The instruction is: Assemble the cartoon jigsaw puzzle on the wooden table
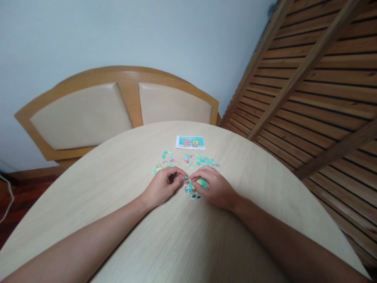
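A partly joined jigsaw puzzle (pixel 194 193) with a yellow cartoon figure on turquoise lies flat on the table between my hands. My left hand (pixel 165 185) comes in from the left, its thumb and fingertips pinched at the puzzle's upper left edge. From the other side my right hand (pixel 215 186) reaches over the joined part, thumb and fingers bent and touching its top edge. The fingertips of both hands nearly meet; any small piece between them is too small to make out. Loose puzzle pieces (pixel 207 161) lie just beyond my hands, in several clusters.
A picture card (pixel 191 142) showing a pink and a yellow cartoon figure lies past the pieces. The round wooden table (pixel 123 169) curves off on both sides. Behind it stands a padded wooden headboard (pixel 126 98) against the wall, with a slatted wooden panel (pixel 309 98) at right.
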Available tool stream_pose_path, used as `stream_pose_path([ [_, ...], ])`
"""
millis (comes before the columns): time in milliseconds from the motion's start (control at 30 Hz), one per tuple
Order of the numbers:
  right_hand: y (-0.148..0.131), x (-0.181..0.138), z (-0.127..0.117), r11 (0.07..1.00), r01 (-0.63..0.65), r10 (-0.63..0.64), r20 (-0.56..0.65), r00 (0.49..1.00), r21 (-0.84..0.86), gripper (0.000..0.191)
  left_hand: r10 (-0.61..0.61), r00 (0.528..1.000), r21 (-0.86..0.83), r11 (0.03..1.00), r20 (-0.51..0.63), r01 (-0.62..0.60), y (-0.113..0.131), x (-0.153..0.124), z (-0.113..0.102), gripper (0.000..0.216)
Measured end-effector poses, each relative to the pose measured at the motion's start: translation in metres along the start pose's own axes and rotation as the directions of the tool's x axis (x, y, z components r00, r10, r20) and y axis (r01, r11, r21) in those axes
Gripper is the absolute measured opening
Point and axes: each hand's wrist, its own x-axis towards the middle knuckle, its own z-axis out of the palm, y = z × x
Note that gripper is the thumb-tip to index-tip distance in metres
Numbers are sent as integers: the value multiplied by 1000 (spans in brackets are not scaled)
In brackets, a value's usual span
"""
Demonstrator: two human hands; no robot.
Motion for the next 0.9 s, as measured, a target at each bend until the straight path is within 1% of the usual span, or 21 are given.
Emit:
stream_pose_path([
  [133,0,-1,-2,999,12,-10,39,999,-41,22,30,999,99,995,-11,-29,-3,-1,0,13],
  [300,0,-3,0,999,3,2,111,994,-48,35,8,1000,103,995,21,-10,-2,-1,0,13],
  [467,1,-2,0,999,-7,12,127,992,-36,35,2,999,101,995,53,-7,-2,0,0,11],
  [733,1,-2,0,999,-21,26,127,992,-42,32,44,997,161,985,60,-53,-1,-1,1,12],
  [900,1,-3,0,999,-6,13,134,991,-51,29,63,995,210,975,73,-77,0,-2,1,12],
])
